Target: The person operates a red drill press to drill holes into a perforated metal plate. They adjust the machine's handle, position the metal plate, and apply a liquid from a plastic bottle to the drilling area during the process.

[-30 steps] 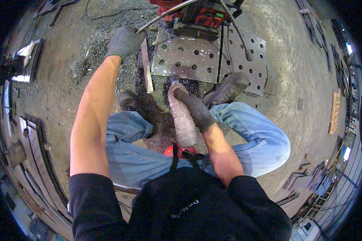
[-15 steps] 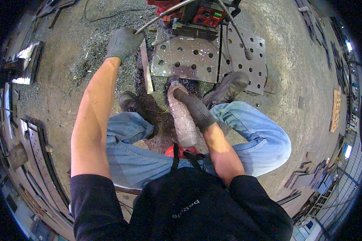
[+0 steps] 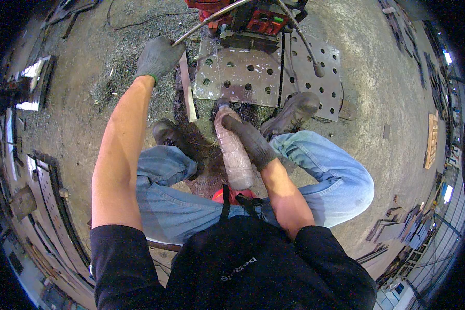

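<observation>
My left hand [image 3: 157,58], in a dark green glove, grips the end of a long thin metal lever [image 3: 212,19] that runs up to a red machine [image 3: 245,15]. My right hand [image 3: 248,138], in a dark glove, holds a clear plastic bottle [image 3: 233,150] tilted neck-down toward a perforated steel plate [image 3: 253,72]. The bottle's tip sits near the plate's front edge. I am seated low, with jeans-clad knees spread and both boots [image 3: 166,133] on the floor beside the plate.
A flat metal strip [image 3: 187,88] lies on the plate's left. Metal shavings cover the floor at the upper left. Steel plates and scrap lie along the left edge [image 3: 36,170]; more parts lie at the lower right [image 3: 398,227]. A red object [image 3: 227,195] sits between my legs.
My left hand has kept its hold on the lever and shifted slightly. The right hand and bottle have stayed in place.
</observation>
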The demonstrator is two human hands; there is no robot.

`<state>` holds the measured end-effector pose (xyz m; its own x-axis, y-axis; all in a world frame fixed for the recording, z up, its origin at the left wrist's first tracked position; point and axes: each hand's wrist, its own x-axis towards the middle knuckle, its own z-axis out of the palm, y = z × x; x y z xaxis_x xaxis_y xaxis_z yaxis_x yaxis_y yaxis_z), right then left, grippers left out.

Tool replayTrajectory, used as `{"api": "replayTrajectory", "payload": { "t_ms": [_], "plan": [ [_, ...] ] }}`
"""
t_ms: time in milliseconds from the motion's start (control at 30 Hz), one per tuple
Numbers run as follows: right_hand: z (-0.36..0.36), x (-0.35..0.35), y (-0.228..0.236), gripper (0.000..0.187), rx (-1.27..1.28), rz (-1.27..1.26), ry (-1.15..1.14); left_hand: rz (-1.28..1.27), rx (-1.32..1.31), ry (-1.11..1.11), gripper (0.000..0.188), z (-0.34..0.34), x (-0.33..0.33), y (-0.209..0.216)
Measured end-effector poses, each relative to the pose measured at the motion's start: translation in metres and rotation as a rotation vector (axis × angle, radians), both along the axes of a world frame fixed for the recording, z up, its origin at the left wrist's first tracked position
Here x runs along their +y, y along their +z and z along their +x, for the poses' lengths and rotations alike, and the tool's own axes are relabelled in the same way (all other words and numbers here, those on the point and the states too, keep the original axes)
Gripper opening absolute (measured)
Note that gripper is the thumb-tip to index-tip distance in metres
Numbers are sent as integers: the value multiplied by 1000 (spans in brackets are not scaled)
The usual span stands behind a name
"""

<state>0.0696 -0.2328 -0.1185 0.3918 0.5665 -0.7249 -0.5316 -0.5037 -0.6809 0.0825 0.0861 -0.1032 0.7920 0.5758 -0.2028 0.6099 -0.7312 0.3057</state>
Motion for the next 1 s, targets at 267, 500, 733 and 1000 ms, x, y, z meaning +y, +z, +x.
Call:
{"api": "replayTrajectory", "payload": {
  "t_ms": [267,500,733,1000],
  "plan": [
    [-1,-1,1,50,4,142,-39,-13,12,29,51,1,-7,8],
    [3,-2,5,41,72,113,-10,-7,-22,24,49,-1,-2,0],
    [1,-1,6,53,21,202,-30,-16,-26,31,49,0,-7,3],
    [2,0,8,57,-52,75,37,14,-1,24,50,1,-1,-6]
  ]
}}
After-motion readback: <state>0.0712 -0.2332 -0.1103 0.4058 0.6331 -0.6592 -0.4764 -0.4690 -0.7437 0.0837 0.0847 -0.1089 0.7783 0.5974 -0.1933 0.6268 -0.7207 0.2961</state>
